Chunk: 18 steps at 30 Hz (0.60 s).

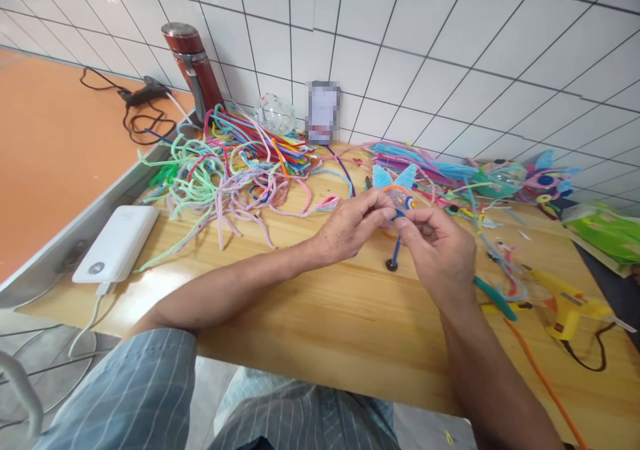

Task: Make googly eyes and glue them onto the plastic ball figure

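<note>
Two hands meet over the wooden table (300,330), the left hand (354,227) and the right hand (443,250) each pinching a short bit of dark blue fuzzy stem (399,214) between thumb and fingers. Just behind the fingertips sits the partly hidden figure (395,178), with two light-blue pointed pieces and an orange strip already on it. Below, a blue leg (395,253) runs down to a black disc (392,265), so one leg and foot look done; whether a second is fitted cannot be told. The blue bit in the fingers appears to be the part not yet settled. Farther out, a yellow glue gun (567,300) lies at the right, and a colourful assembled piece (545,182) near the wall looks more complete. Loose fuzzy stems (215,177) heap at the left, apparently unused, beside a clear ball (275,113) that shows no such attachments.
</note>
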Tool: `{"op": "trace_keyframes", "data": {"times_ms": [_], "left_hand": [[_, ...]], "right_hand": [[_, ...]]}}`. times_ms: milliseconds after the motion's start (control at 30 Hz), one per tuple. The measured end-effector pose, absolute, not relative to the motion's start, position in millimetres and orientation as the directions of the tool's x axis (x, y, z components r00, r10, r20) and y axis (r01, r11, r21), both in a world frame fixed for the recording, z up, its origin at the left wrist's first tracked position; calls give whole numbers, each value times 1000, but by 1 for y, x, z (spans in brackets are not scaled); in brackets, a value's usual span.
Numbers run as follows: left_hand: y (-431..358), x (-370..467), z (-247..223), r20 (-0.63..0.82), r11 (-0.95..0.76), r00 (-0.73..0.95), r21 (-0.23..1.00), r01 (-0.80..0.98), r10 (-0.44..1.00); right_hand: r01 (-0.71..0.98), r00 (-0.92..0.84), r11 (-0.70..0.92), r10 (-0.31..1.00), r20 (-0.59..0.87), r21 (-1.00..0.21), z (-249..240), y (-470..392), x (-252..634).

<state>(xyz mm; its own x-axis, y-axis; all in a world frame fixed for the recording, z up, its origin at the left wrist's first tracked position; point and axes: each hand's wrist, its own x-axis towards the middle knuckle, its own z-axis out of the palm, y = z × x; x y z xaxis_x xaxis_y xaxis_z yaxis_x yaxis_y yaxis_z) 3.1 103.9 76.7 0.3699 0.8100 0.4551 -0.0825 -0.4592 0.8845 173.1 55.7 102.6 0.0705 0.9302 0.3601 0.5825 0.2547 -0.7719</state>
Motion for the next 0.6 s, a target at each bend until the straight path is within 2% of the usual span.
{"op": "trace_keyframes", "data": {"times_ms": [133,233,333,467,533,600], "left_hand": [[97,13,68,368,-307,314,924,-229,875],[98,14,63,338,-273,328,935,-227,882],[106,7,67,398,-399,403,913,-84,824],[116,-6,79,492,-616,506,781,102,708],[117,-9,84,503,-638,520,762,110,690],[114,-9,86,503,-603,484,795,66,716]], "right_hand": [[586,91,256,922,377,-769,99,56,170],[635,91,262,909,406,-727,98,57,171],[695,57,273,901,429,-665,100,59,175],[762,-36,330,881,472,-557,105,60,181],[747,-37,329,888,458,-578,106,60,182],[690,7,288,915,404,-664,107,59,180]]}}
